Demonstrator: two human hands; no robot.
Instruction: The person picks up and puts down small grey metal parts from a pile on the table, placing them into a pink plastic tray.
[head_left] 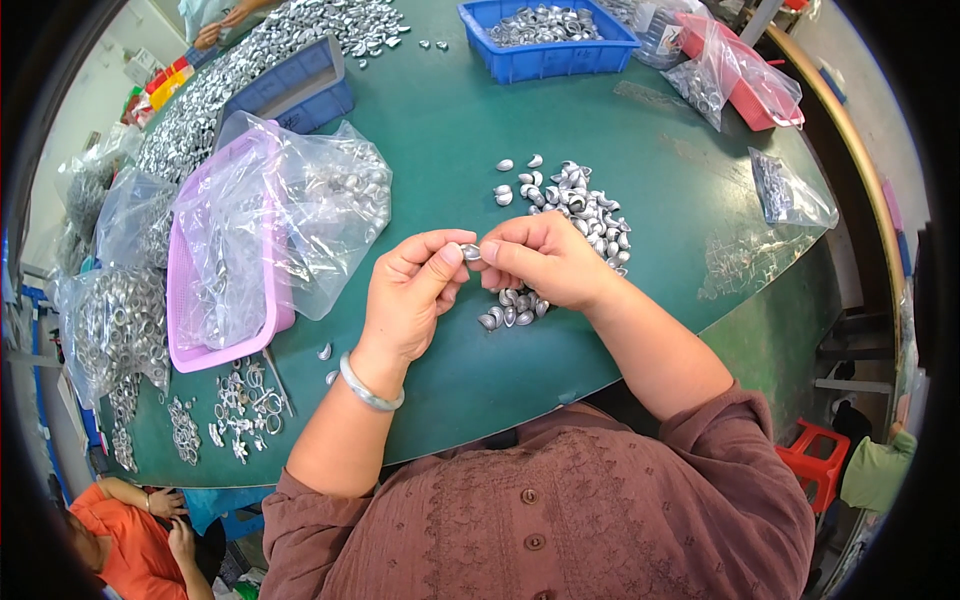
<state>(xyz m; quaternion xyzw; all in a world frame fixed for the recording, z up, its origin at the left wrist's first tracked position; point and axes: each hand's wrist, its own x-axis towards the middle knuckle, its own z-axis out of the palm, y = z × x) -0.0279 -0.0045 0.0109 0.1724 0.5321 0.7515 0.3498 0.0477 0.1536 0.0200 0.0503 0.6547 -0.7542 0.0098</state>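
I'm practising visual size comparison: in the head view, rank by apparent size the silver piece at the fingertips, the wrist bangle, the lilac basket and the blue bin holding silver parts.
1. Lilac basket
2. Blue bin
3. Bangle
4. Silver piece

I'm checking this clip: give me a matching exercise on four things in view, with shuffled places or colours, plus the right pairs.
Things:
1. metal piece
2. bangle
3. stool
4. basket left of the left hand

Places and colours:
A. red, near the picture's right edge
B. purple, a clear plastic bag across it
C. between the left hand and the right hand
D. around the left wrist

Pairs: 1-C, 2-D, 3-A, 4-B
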